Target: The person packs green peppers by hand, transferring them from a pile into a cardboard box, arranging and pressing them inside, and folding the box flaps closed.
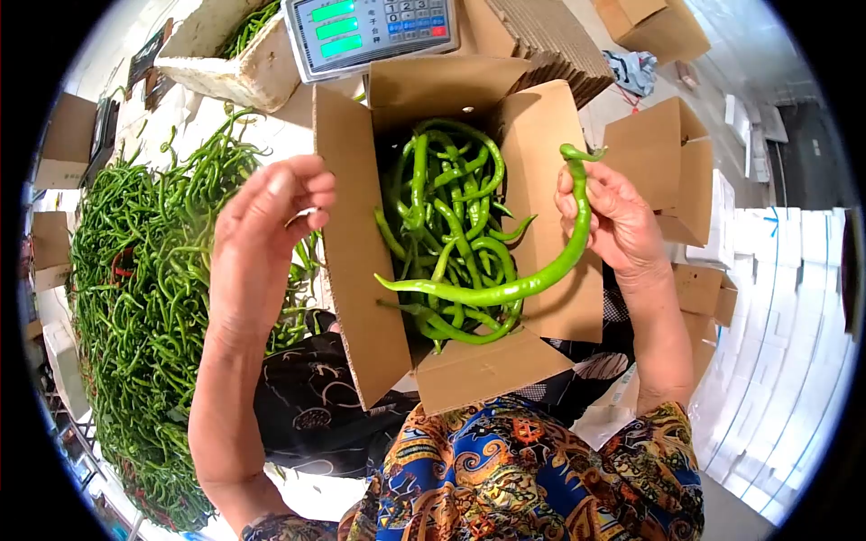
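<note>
An open cardboard box (361, 270) stands in front of me with its flaps spread. Inside lie many green peppers (465, 225). My right hand (613, 216) pinches a long curved green pepper (532, 284) near its stem end, and the pepper's tip reaches left across the box opening. Left of the box, my left hand (275, 216) is raised beside the left flap, its fingers curled toward the thumb with nothing visible between them. Behind that hand spreads a large pile of loose green peppers (144, 316).
A scale display with a keypad (379, 32) sits behind the box. Flattened cardboard (541, 45) is stacked beside it. A foam box (225, 77) stands at the back left. Open cartons (645, 162) and white foam blocks (776, 325) are on the right.
</note>
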Demonstrator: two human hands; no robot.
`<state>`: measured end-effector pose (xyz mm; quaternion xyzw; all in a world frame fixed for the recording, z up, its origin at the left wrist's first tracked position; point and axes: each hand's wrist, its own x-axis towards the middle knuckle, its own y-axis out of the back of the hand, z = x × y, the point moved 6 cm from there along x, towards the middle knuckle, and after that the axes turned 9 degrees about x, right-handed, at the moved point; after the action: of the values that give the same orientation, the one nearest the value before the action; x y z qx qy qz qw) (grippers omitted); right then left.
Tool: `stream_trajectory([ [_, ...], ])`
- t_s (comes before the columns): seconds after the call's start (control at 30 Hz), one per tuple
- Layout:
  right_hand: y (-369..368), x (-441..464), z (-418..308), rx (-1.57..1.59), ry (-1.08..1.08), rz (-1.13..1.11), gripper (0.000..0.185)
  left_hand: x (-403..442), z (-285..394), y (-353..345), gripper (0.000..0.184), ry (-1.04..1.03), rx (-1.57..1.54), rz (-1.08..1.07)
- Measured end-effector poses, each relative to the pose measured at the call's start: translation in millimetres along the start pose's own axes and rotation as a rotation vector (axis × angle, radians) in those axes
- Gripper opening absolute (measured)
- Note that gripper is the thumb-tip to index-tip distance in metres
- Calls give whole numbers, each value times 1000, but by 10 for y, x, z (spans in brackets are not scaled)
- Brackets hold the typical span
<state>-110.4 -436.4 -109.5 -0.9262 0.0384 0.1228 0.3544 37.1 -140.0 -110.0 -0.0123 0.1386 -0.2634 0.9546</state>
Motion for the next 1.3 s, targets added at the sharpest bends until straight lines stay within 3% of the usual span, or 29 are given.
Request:
stream_trajectory([
  [0.07, -17, -24, -11, -28, -29, 35, 29, -56, 47, -133, 29, -76, 317, -65],
  [0.17, -40, -11, -38, -86, -34, 51, 33, -259, 264, -559, 36, -461, 810, -335],
  [0.23, -59, 4, -98, -122, -88, 47, 33, -389, 209, -769, 45, -569, 862, -466],
  [0.4, -34, 83, -148, -499, -166, 42, 37, -628, -292, -1065, 33, -363, 1027, -800],
  [0.5, 127, 286, -1, -963, -210, 101, 32, -850, -543, -1260, 38, -402, 1002, -966],
  [0.53, -43, 343, -36, -1618, 344, -46, 30, -900, -577, -1291, 40, -339, 1024, -1057],
  [0.57, -9, 259, 15, -1781, 407, 57, 31, -907, -541, -1286, 41, -344, 1004, -1052],
  [0.63, -45, 277, 85, -1645, 382, 11, 35, -925, -449, -1266, 41, -353, 962, -1040],
  [0.77, -130, 149, 404, -1648, 273, -45, 26, -844, -150, -1116, 37, -366, 877, -891],
  [0.83, -98, 25, 690, -1849, 235, -154, 17, -761, 19, -923, 33, -394, 842, -828],
  [0.87, -99, -65, 746, -1858, 246, -212, 9, -700, 96, -770, 32, -333, 782, -759],
  [0.93, -117, -208, 630, -1765, 328, -297, 9, -612, 180, -334, 30, -225, 690, -589],
  [0.97, -124, -191, 587, -1738, 222, -296, 7, -603, 183, -58, 30, -176, 658, -496],
  [1.03, -178, -125, 489, -1692, 41, -206, 5, -662, 53, 550, 28, 183, 530, -162],
  [1.1, -35, -137, 565, -1779, 120, -252, 7, -724, -199, 1064, 28, 194, 518, 76],
  [1.17, 47, -69, 787, -1824, -115, -365, 18, -908, -671, 1506, 32, 277, 525, 237],
  [1.2, -39, -27, 808, -1802, -88, -329, 27, -1054, -1037, 1759, 32, 327, 495, 253],
  [1.3, -33, 201, 770, -1789, -24, -97, 24, -1556, -2160, 2247, 31, 430, 630, 329],
])
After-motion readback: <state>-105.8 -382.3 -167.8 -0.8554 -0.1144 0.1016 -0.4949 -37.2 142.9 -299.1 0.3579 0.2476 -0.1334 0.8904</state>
